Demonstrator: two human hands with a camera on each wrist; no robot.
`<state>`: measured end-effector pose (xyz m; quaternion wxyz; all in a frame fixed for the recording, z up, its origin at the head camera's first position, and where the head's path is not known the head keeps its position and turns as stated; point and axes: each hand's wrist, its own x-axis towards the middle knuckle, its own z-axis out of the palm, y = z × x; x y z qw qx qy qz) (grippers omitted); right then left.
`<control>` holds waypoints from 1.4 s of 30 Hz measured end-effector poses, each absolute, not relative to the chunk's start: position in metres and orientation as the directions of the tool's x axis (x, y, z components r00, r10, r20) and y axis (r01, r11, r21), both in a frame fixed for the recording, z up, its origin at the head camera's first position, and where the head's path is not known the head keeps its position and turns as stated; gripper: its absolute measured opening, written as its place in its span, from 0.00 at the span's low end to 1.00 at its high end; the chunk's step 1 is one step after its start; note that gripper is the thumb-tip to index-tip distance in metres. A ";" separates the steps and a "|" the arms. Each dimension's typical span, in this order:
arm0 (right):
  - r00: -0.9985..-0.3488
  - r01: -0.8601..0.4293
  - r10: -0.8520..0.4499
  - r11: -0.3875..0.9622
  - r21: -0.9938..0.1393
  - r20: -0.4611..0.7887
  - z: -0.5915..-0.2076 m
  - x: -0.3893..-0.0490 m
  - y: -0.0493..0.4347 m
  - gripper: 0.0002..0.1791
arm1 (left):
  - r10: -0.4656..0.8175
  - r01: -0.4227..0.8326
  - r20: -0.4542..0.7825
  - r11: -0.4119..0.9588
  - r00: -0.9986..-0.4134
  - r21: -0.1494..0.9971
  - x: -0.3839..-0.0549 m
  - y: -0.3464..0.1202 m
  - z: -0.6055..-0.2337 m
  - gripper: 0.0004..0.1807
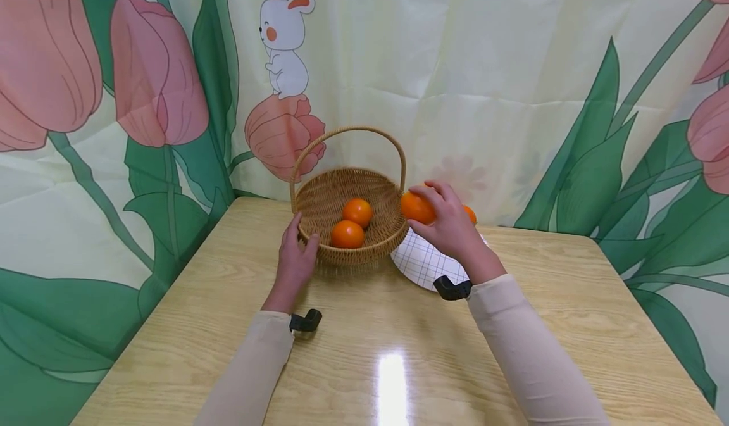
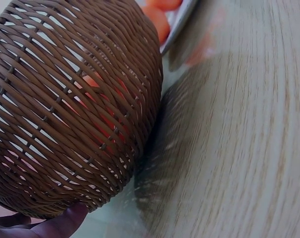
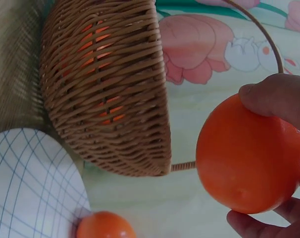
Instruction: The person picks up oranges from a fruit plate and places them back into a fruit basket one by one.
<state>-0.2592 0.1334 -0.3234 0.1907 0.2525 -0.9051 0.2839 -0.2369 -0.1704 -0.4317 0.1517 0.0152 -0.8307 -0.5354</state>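
Note:
In the head view my right hand (image 1: 447,220) grips an orange (image 1: 417,207), raised beside the right rim of a wicker basket (image 1: 359,257). The right wrist view shows thumb and fingers around this orange (image 3: 249,158), apart from the basket wall (image 3: 110,89). My left hand (image 1: 297,261) holds the basket at its left front, the thumb (image 2: 73,218) against the weave in the left wrist view. Two oranges lie inside the basket, one (image 1: 347,234) in front of the other (image 1: 357,212). Another orange (image 1: 469,214) is partly hidden behind my right hand.
A white plate with blue grid lines (image 1: 418,261) stands right of the basket, partly under my right hand. The basket's arched handle (image 1: 348,128) stands upright. Behind the wooden table (image 1: 342,350) hangs a curtain (image 1: 484,97) printed with tulips and a rabbit.

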 end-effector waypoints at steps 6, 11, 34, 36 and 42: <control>-0.775 -0.592 -0.354 0.696 -0.406 0.523 -0.322 -0.265 0.125 0.29 | -0.182 0.149 0.246 0.428 -0.952 0.892 -0.240 -0.170 -0.432 0.36; -0.774 -0.603 -0.371 0.679 -0.419 0.514 -0.322 -0.266 0.116 0.29 | -0.188 0.143 0.243 0.428 -0.952 0.892 -0.240 -0.171 -0.435 0.35; -0.848 -0.529 -0.407 0.702 -0.478 0.341 -0.329 -0.275 0.085 0.31 | -0.191 0.129 0.230 0.434 -0.954 0.892 -0.237 -0.171 -0.434 0.35; -0.856 -0.517 -0.408 0.709 -0.479 0.319 -0.330 -0.276 0.084 0.31 | -0.192 0.130 0.232 0.434 -0.953 0.892 -0.238 -0.171 -0.434 0.35; -0.854 -0.519 -0.440 0.716 -0.466 0.276 -0.329 -0.282 0.080 0.31 | -0.193 0.130 0.234 0.438 -0.953 0.889 -0.240 -0.171 -0.436 0.35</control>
